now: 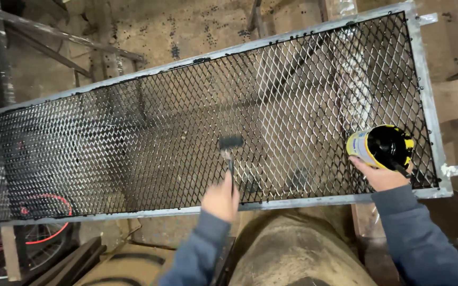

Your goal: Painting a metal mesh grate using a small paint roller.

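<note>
Head view, looking down. A long rectangular grey steel frame filled with diamond-pattern expanded metal mesh (186, 132) lies slantwise across the picture, raised above a dusty concrete floor (186, 32). The mesh is glossy black over its left part and along its edges; the middle and right show more bare, silvery strands.

The left hand (220, 199), in a blue-grey sleeve, is closed around the thin dark handle of a small black paintbrush (230, 145). The brush head rests on or just above the mesh near the middle of the frame, close to its near rail.

The right hand (380, 175) cups from below a yellow-sided round tin of black paint (381, 146). The tin is open, tilted toward the camera, and held over the right end of the mesh. The fingers wrap its underside and are mostly hidden.

A red bicycle wheel (43, 222) shows through and below the frame's left end. A rounded tan drum-like form (292, 249) sits just under the near rail.

Risks, as a judgement: the tilted open tin could spill paint through the mesh onto the floor. Wet black edges could smear the sleeves where the arms cross the near rail. A loaded brush could drip through the openings.
</note>
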